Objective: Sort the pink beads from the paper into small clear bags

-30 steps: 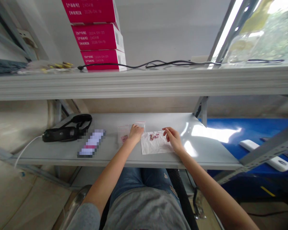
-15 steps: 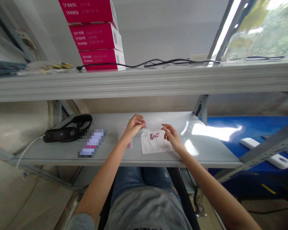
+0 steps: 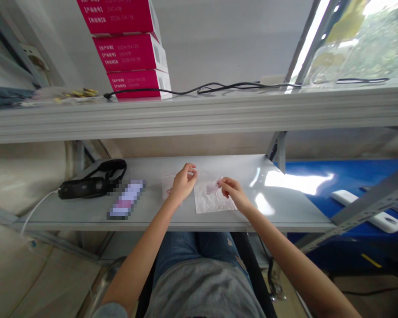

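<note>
A small clear plastic bag (image 3: pixel 207 177) stretches between my hands above the table. My left hand (image 3: pixel 185 182) pinches its left side, fingers curled together. With thumb and forefinger, my right hand (image 3: pixel 231 189) grips the bag's right side. Below lies a crinkled white sheet (image 3: pixel 212 204), flat on the table; a faint pinkish patch shows through the clear plastic, too blurred to make out singly. Partly covered by my left hand and wrist, another small clear bag (image 3: pixel 166 183) with pink bits in it rests on the table.
A phone (image 3: pixel 128 198) and a black strapped device (image 3: pixel 91 185) with a white cable lie to the left. Overhead runs a shelf edge (image 3: pixel 199 115) bearing stacked pink boxes (image 3: pixel 131 53) and a black cable (image 3: pixel 215 86). A metal post (image 3: pixel 280 152) stands at the back right.
My right hand has moved slightly left and closed on the clear bag. The bag has come down over the small pink pieces on the white sheet. My left hand has shifted slightly toward me.
</note>
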A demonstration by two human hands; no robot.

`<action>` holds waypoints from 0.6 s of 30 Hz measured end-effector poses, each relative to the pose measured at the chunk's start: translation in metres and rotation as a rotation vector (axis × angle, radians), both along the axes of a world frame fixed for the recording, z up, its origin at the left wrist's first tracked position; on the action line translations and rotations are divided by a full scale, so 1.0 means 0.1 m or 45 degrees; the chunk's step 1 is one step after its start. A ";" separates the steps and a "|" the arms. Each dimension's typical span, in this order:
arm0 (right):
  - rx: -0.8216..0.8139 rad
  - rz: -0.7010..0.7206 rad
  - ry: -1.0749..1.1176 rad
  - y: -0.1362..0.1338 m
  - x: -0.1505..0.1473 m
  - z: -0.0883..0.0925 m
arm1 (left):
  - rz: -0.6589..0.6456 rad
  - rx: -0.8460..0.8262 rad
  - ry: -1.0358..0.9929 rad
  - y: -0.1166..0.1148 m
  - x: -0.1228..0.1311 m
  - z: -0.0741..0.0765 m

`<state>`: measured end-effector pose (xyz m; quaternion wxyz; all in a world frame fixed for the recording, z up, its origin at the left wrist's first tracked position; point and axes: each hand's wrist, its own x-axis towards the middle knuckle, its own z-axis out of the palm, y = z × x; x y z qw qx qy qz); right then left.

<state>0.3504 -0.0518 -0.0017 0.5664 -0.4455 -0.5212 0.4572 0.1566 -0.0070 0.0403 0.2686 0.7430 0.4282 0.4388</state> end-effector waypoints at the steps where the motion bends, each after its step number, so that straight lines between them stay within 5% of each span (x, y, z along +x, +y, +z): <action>1: -0.009 -0.013 -0.001 0.00 0.00 0.00 | 0.037 0.175 0.111 -0.05 0.01 0.03; 3: -0.018 -0.013 -0.008 -0.01 -0.01 0.00 | 0.001 0.447 0.338 -0.14 0.05 0.08; 6: -0.005 0.020 -0.047 -0.02 -0.02 0.00 | -0.228 0.583 0.614 -0.26 0.15 0.10; 18: 0.054 0.078 -0.149 0.04 0.01 -0.06 | -0.296 0.455 0.801 -0.25 0.27 -0.15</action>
